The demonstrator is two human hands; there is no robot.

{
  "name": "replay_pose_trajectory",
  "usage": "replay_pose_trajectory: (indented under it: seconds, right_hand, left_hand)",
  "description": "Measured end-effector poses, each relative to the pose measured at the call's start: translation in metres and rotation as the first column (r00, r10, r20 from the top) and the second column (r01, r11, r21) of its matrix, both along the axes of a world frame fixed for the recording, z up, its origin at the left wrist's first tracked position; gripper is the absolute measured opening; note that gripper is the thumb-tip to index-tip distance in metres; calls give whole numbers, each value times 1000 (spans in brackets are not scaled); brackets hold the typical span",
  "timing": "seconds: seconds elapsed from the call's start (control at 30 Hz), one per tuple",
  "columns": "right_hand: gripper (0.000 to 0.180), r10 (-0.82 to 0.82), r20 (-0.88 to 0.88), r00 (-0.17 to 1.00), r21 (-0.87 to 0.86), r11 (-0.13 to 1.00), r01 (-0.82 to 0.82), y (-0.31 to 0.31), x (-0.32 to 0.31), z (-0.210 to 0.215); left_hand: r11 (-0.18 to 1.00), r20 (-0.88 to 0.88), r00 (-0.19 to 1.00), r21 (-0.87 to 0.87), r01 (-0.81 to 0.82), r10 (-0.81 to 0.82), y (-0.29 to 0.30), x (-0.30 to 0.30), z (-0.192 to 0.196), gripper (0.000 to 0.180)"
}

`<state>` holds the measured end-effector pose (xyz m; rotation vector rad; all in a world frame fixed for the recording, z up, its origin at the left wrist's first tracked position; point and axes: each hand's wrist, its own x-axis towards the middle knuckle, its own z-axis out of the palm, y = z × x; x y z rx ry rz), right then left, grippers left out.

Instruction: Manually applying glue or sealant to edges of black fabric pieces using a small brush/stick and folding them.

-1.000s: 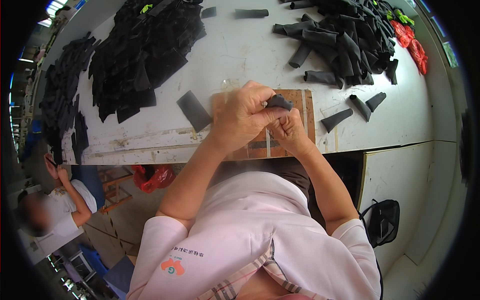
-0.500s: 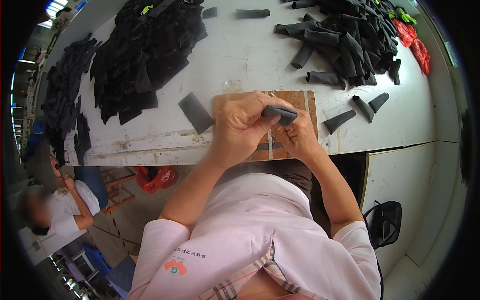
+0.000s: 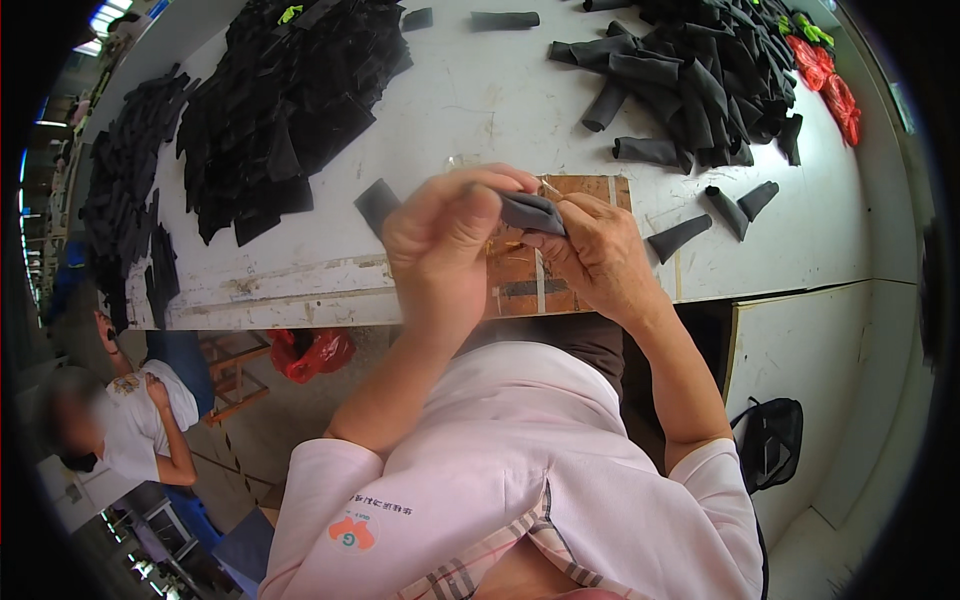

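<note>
Near the middle of the frame, the left hand (image 3: 440,235) and right hand (image 3: 595,250) are pinching a gray cloth piece (image 3: 530,212) together. It is looking soft and light; holding its ends seems best.

Fabric piece (image 3: 530,212) between the hands — flat pile (image 3: 290,100) left, rolled heap (image 3: 700,80) right, on the table (image 3: 480,100).
</note>
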<state>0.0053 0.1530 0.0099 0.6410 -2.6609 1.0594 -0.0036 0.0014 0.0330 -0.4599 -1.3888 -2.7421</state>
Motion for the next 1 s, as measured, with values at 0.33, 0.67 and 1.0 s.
replay_pose_trajectory:
  seconds: [0.33, 0.67, 1.0]
  right_hand:
    - [26, 23, 16, 1000, -39, 999, -23, 1, 3, -9]
    - [16, -92, 2, 996, -19, 996, 92, -10, 14, -37]
    - [11, -196, -42, 980, -296, 939, 175, -19, 15, -17]
  left_hand:
    - [973, -4, 993, -200, -118, 119, -10, 1, -14, 14]
    - [987, 109, 992, -158, -42, 59, -5, 6, -18, 11]
    - [152, -355, 691, -816, -558, 630, -46, -17, -99, 36]
